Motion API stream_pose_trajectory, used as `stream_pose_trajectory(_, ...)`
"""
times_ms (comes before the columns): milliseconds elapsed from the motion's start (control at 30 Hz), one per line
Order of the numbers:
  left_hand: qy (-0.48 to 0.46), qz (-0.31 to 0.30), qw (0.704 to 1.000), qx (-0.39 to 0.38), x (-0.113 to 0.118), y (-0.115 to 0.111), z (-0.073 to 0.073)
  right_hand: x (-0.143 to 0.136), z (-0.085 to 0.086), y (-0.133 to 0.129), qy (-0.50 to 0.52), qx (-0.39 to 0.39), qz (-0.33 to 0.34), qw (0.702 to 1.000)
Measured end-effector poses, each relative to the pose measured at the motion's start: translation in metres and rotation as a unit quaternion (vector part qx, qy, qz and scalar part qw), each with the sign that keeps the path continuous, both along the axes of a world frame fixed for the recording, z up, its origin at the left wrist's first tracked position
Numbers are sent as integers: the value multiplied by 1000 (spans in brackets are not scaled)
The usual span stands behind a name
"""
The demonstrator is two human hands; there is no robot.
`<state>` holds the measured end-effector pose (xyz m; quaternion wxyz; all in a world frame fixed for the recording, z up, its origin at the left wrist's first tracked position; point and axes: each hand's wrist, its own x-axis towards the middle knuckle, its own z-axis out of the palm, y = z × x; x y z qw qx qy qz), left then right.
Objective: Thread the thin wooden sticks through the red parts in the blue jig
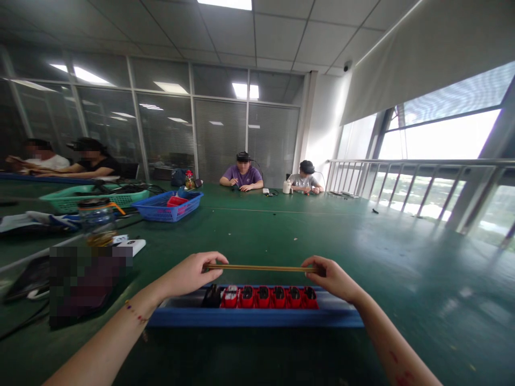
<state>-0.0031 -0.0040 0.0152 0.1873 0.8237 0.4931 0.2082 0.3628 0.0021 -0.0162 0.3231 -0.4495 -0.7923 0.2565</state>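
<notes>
Rod (263, 268) gripped at both ends

I had the left hand (207, 268) pinched on its left end, the right hand (322, 273) on its right. It ran crosswise, above or just beyond the blue tray (257, 318) of red blocks (263, 301); I couldn't tell which.

Rod (263, 267) between hands (198, 269) (330, 277), pieces (263, 304) in tray (257, 318), basket (163, 213) beyond left

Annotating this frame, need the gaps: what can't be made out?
- Head view: both ends of the thin yellow rod, hidden by the left hand and right hand.
- Head view: any markings on the red blocks, too small.
- Head view: contents of the lidded jar, blurred.
- Head view: both elbows, cut off by the bottom edge.
</notes>
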Motion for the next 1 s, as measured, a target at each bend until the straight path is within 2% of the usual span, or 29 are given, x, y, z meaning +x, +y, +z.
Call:
stream_pose_trajectory(67,-12,5,1000,-16,0,-6,5,1,5,-8,30,-47,33,998)
stream_pose_trajectory(167,-22,31,999,-28,-2,-8,6,0,7,-14,63,-61,34,996)
stream_pose_trajectory(400,-11,5,994,-110,-10,-7,-1,0,-4,-9,45,-122,67,989)
stream_pose_trajectory(633,21,-22,988,-153,-11,-10,-3,2,-6,-10,-20,-104,57,993)
stream_pose_trajectory(833,38,-27,990,-131,-9,-11,-2,4,-11,-8,-49,-79,49,994)
stream_pose_trajectory(1000,41,-28,989,-143,-9,-11,-3,4,-13,-6,-47,-91,51,993)
